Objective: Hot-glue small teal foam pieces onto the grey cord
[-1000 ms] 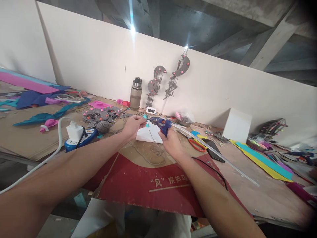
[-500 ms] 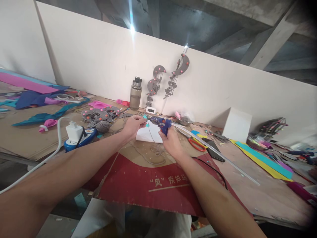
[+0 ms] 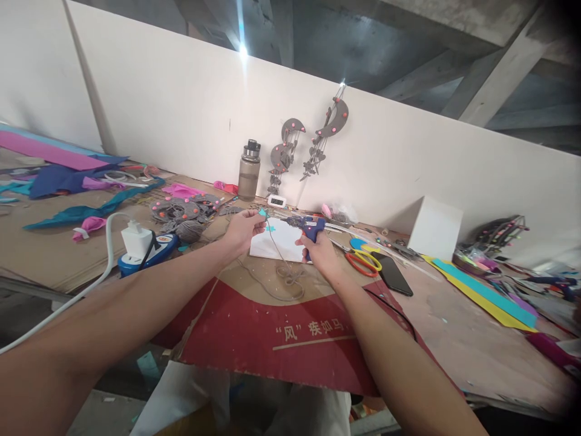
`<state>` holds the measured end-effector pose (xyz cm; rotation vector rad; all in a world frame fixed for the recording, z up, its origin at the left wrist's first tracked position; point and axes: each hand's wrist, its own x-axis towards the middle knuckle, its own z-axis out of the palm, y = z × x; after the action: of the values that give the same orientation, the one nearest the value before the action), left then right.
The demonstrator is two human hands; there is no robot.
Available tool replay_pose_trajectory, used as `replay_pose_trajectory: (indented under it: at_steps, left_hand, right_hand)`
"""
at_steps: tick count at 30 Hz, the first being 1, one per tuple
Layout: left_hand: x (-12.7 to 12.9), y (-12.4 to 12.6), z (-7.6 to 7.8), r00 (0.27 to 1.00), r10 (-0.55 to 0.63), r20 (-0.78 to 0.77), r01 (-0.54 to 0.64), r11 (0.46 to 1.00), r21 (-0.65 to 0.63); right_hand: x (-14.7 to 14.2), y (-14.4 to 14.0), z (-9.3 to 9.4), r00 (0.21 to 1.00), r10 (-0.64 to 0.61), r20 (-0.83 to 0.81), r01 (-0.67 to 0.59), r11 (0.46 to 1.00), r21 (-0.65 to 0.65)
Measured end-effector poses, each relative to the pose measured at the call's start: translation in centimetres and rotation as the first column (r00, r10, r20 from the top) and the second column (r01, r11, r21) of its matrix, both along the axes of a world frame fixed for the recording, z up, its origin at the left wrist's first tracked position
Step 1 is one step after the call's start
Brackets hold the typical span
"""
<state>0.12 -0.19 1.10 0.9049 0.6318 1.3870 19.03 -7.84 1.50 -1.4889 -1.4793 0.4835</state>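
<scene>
My left hand [image 3: 247, 229] pinches a small teal cut-out piece [image 3: 262, 212], with a thin grey cord [image 3: 276, 247] hanging close below it. My right hand [image 3: 319, 249] is wrapped round the grip of a blue hot glue gun [image 3: 313, 227], its nozzle pointing left toward the left hand but apart from it. A long clear glue stick [image 3: 385, 249] runs out of the gun's back to the right. Under both hands lies a white sheet of paper [image 3: 258, 247] with another small teal piece [image 3: 271, 229] on it. The cord lies in loops on the cardboard [image 3: 254, 284].
Right of the gun are red-and-yellow-handled scissors [image 3: 364, 264] and a black phone [image 3: 393, 275]. A bottle [image 3: 249, 172] and small white clock [image 3: 276, 201] stand behind. At left are a blue power strip [image 3: 170, 243], grey yarn [image 3: 189, 231] and felt pieces. Grey crescent ornaments [image 3: 336, 118] hang on the wall.
My right hand has drawn the glue gun back to the right, away from the teal piece. My left hand has shifted slightly left, still holding the piece.
</scene>
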Motion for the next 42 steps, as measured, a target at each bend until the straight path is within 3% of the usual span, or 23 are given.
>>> replay_pose_trajectory:
  at_steps: [3,7,13,15,17,19,21,24,28,32,37,42]
  left_hand:
    - [0.1,-0.3,0.1,0.998,-0.025,-0.052,0.025,1.0,0.015]
    - [0.6,-1.2,0.3,0.993,-0.041,-0.112,0.047,0.998,0.051]
    - [0.9,-2.0,0.4,0.986,-0.118,-0.121,0.13,0.987,0.092]
    - [1.0,-2.0,0.3,0.986,-0.117,-0.123,0.129,0.987,0.091]
    - [1.1,-1.9,0.3,0.987,-0.096,-0.126,0.108,0.99,0.086]
    - [1.2,-2.0,0.2,0.989,-0.08,-0.123,0.092,0.992,0.091]
    - [1.4,-2.2,0.2,0.989,-0.086,-0.12,0.099,0.99,0.104]
    - [1.7,-2.8,0.3,0.985,-0.112,-0.13,0.126,0.986,0.107]
    - [2.0,-3.5,0.3,0.98,-0.136,-0.143,0.153,0.982,0.112]
    - [2.0,-3.6,0.2,0.978,-0.134,-0.159,0.158,0.977,0.146]
    - [2.1,-3.9,0.3,0.97,-0.11,-0.216,0.148,0.974,0.169]
    - [2.2,-4.3,0.4,0.966,-0.1,-0.236,0.147,0.971,0.189]
  right_hand:
    - [0.9,0.4,-0.1,0.984,-0.071,0.165,0.095,0.986,-0.139]
    - [1.7,0.7,-0.6,0.848,-0.17,0.501,0.23,0.972,-0.059]
    - [1.8,0.4,-0.6,0.771,-0.181,0.611,0.301,0.949,-0.099]
    - [1.6,0.2,-0.4,0.77,-0.227,0.596,0.283,0.959,-0.001]
    - [1.1,0.0,-0.1,0.822,-0.24,0.517,0.205,0.971,0.126]
    - [0.2,-0.2,0.0,0.921,-0.137,0.364,0.077,0.981,0.175]
    - [-1.2,-0.5,-0.1,0.99,0.033,0.135,-0.05,0.991,0.126]
    - [-3.2,-1.0,-0.3,0.955,0.243,-0.169,-0.235,0.97,0.067]
    - [-3.9,-1.1,-0.8,0.895,0.265,-0.358,-0.283,0.959,0.004]
    - [-2.9,-0.4,-1.1,0.925,0.181,-0.333,-0.191,0.982,0.002]
    - [-2.4,-0.7,-0.4,0.994,0.091,-0.068,-0.081,0.987,0.138]
    - [-2.7,-1.7,0.5,0.994,0.035,0.102,-0.056,0.976,0.212]
